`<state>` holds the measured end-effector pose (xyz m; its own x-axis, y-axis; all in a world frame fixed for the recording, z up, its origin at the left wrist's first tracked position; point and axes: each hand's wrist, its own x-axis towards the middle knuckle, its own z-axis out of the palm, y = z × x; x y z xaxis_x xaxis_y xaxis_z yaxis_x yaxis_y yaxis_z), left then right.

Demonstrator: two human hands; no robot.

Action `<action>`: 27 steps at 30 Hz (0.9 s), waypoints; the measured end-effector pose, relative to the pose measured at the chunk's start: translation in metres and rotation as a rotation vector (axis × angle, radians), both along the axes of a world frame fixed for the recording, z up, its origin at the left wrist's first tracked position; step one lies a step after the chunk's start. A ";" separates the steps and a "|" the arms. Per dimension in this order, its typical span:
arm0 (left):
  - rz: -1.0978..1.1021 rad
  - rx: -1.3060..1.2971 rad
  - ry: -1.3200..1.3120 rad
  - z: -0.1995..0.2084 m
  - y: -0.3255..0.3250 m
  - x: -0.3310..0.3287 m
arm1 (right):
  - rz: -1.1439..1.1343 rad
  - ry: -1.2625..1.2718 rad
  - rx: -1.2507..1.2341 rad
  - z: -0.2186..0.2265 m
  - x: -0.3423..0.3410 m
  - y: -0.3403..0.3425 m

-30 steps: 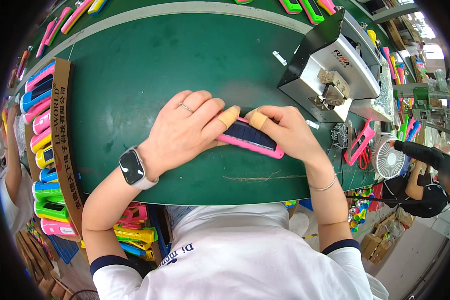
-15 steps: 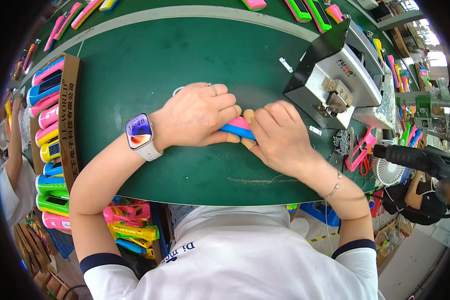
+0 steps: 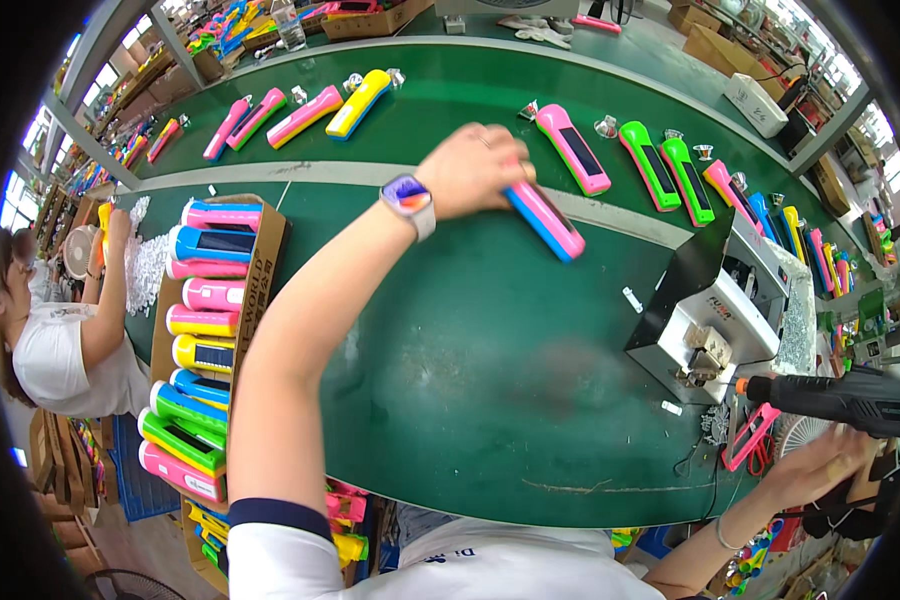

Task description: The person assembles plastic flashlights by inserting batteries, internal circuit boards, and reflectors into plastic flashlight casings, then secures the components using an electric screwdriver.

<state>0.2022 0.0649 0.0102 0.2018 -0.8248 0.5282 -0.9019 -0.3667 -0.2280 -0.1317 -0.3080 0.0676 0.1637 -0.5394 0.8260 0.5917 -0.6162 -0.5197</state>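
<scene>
At the far edge of the green table, my left hand (image 3: pixel 476 172) is closed around one end of a pink-and-blue flashlight body (image 3: pixel 547 222) with a dark panel along its top. The body's other end points right and toward me. Far to the right, my right hand (image 3: pixel 823 464) is just below a black electric screwdriver (image 3: pixel 840 398) with an orange collar. Its fingers look stretched out, slightly blurred, and I see nothing in them. The screwdriver's tip points left, toward a black-and-silver bench machine (image 3: pixel 727 318).
Left, a cardboard box (image 3: pixel 260 270) holds several colored flashlights. More flashlight bodies, such as a yellow one (image 3: pixel 360 104) and a green one (image 3: pixel 650 167), lie on the belt beyond, with silvery reflectors beside them. A pink frame (image 3: pixel 750 437) lies near small screws (image 3: pixel 714 424). Another person works at far left.
My hands have parted. The left has carried the flashlight body forward to the far table edge; the right has let go and swung right beneath the screwdriver. The view has tilted up toward the belt.
</scene>
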 end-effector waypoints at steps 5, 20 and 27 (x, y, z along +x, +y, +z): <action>1.036 -0.202 0.054 -0.024 0.068 0.075 | 0.436 0.360 0.213 -0.017 -0.010 -0.025; 0.207 -0.153 0.355 0.026 0.002 -0.086 | 1.017 0.146 0.208 0.028 0.047 0.080; 0.043 0.253 0.583 -0.007 -0.081 -0.227 | 0.709 0.214 0.186 0.018 0.090 0.092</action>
<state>-0.0245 -0.0160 0.0032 0.4329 -0.8945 0.1120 -0.8899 -0.4041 0.2117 -0.0414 -0.2157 0.0861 0.6690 -0.3724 0.6432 0.6879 -0.0176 -0.7256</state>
